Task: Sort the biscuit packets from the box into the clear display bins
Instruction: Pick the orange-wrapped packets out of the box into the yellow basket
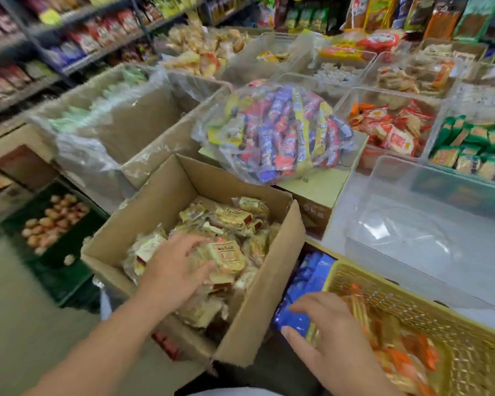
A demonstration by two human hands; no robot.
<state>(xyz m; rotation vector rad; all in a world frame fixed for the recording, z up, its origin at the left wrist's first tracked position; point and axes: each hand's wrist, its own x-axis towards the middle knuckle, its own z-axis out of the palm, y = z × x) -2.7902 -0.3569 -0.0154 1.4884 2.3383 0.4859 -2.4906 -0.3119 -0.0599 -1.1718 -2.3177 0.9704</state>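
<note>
Biscuit packets [229,215] in pale yellow wrap lie heaped in one open cardboard box [160,195]. They are piled against its right wall and near corner, and the far left corner shows bare cardboard. The packets overlap too much to count. The left grip [177,267] lies over the heap by the box's near left wall with fingers spread; motion blur hides whether they have taken hold of a packet. The right grip [326,327] is outside the box's right wall, thumb and forefinger curled on blue packets [312,278]. These are wedged between the box and a yellow basket [406,307], which the bottom and right edges of the frame cut off. Beyond the basket stands one clear bin [440,174], open-topped, with only its glossy floor in sight. Two more such bins behind it hold red packets [395,132] and green packets [475,144]; farther bins blur together. One clear bag of mixed sweets [275,130] rests on a carton [320,187] just past the box's far right corner.
</note>
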